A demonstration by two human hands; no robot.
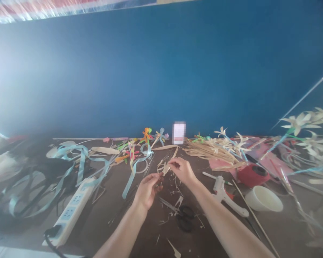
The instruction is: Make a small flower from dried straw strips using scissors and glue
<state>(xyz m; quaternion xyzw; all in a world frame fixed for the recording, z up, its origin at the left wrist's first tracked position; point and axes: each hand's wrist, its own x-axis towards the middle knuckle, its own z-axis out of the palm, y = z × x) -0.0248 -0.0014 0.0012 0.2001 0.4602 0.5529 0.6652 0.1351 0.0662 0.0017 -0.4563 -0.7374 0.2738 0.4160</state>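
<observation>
Between my two hands is a pale, straw-coloured strip of dried leaf or husk [166, 169], partly curled. My left hand [148, 188] pinches its lower end between thumb and fingertips. From the right, my right hand [183, 170] grips the strip's upper part with thumb and forefinger. Just below the hands, black-handled scissors [185, 216] lie on the dark table with their blades apart. Small pale scraps [174, 248] are scattered around them. Exactly what material the strip is, I cannot tell.
A white glue gun [226, 197], a white cup [263, 199] and a red tape dispenser [252, 174] stand at right. Pale straw strips [212, 152] and white-petalled flowers [298, 122] lie behind. At left are a power strip [72, 209] and light-blue ribbon [82, 165]. A blue wall [161, 71] rises behind.
</observation>
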